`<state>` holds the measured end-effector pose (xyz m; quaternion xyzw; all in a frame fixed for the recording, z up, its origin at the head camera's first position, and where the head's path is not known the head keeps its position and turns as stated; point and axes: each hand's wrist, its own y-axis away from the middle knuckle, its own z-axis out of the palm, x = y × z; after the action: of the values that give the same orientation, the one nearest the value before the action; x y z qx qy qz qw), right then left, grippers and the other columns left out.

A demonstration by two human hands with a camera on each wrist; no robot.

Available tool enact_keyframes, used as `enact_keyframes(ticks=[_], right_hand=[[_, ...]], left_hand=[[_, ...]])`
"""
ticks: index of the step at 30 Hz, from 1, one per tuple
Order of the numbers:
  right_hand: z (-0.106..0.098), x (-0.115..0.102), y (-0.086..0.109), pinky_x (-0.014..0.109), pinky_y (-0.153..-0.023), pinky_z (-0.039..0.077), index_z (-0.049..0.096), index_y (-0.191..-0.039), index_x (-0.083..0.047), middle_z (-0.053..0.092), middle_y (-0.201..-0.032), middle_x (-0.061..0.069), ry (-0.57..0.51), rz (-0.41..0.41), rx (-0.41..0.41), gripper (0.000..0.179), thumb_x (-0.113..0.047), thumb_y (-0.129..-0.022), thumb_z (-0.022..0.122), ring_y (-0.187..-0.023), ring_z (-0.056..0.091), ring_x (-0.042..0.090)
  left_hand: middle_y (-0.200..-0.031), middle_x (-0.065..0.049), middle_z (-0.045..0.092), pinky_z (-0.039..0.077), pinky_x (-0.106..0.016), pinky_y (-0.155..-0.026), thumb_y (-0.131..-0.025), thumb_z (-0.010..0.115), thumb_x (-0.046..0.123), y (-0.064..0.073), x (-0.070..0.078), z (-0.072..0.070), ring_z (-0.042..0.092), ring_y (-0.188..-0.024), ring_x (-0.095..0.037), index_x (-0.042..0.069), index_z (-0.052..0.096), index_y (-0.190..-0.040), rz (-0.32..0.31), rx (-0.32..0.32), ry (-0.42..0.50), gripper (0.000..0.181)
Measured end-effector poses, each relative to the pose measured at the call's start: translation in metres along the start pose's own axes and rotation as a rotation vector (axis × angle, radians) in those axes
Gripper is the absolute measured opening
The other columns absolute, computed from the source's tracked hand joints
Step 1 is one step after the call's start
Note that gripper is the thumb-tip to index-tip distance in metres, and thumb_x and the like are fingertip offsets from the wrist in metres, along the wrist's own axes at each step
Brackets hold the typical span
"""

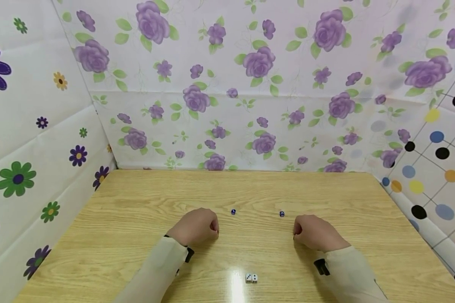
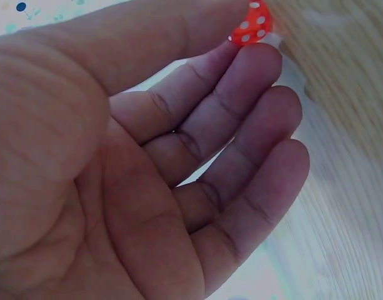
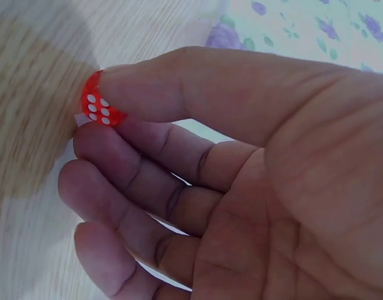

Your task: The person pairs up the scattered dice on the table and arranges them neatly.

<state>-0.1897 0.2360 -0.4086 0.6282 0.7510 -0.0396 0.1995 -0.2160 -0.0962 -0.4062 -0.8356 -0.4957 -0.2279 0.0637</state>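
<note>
My left hand [image 1: 197,227] pinches a red die [image 2: 252,26] with white pips between thumb and fingertips, as the left wrist view shows. In my right hand [image 1: 318,232], another red die [image 3: 99,107] is pinched the same way, its six-pip face showing in the right wrist view. Two dark blue dice lie on the table between and a little beyond the hands: one [image 1: 233,211] near the left hand, the other [image 1: 282,213] near the right. Closer to me, two white dice with black pips, a left one [image 1: 248,277] and a right one [image 1: 255,278], sit side by side.
The wooden table [image 1: 250,189] reaches back to a flowered cloth wall [image 1: 227,113]. A daisy-print cloth [image 1: 53,147] stands along the left side and a dotted cloth [image 1: 436,168] along the right. Light glares off the table beside the white dice.
</note>
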Motion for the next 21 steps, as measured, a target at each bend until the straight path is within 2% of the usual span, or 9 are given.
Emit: enact_keyframes(ticks=[5, 9, 16, 21], right_hand=[[0.001, -0.004, 0.001, 0.032, -0.058, 0.040, 0.061, -0.079, -0.015, 0.057, -0.075, -0.004, -0.002, -0.009, 0.000, 0.010, -0.009, -0.083, 0.068, -0.063, 0.048, 0.014], [0.004, -0.008, 0.000, 0.032, -0.057, 0.040, 0.060, -0.077, -0.015, 0.056, -0.073, -0.005, 0.001, -0.019, 0.009, 0.012, -0.009, -0.083, 0.068, -0.062, 0.048, 0.014], [0.008, -0.013, 0.000, 0.032, -0.058, 0.040, 0.060, -0.076, -0.017, 0.055, -0.072, -0.006, 0.011, -0.070, 0.031, 0.013, -0.010, -0.084, 0.069, -0.063, 0.047, 0.013], [0.007, -0.014, 0.000, 0.033, -0.059, 0.040, 0.060, -0.076, -0.018, 0.054, -0.072, -0.007, 0.023, -0.063, 0.037, 0.015, -0.010, -0.084, 0.069, -0.064, 0.047, 0.013]], left_hand=[[-0.073, 0.011, 0.057, 0.043, -0.030, -0.064, -0.081, 0.068, 0.011, 0.000, 0.003, 0.002, 0.048, -0.066, -0.009, 0.019, 0.066, -0.072, 0.001, -0.001, -0.030, 0.012], [-0.068, 0.011, 0.055, 0.040, -0.028, -0.061, -0.080, 0.066, 0.011, -0.002, 0.008, 0.007, 0.045, -0.062, -0.009, 0.020, 0.064, -0.069, 0.029, -0.003, -0.045, 0.014], [-0.068, 0.014, 0.055, 0.042, -0.026, -0.063, -0.080, 0.068, 0.013, -0.005, 0.014, 0.015, 0.048, -0.062, -0.006, 0.022, 0.065, -0.070, 0.047, 0.012, -0.037, 0.014], [-0.068, 0.014, 0.055, 0.042, -0.025, -0.062, -0.080, 0.067, 0.012, -0.005, 0.017, 0.017, 0.047, -0.060, -0.006, 0.022, 0.063, -0.068, 0.051, 0.028, -0.050, 0.016]])
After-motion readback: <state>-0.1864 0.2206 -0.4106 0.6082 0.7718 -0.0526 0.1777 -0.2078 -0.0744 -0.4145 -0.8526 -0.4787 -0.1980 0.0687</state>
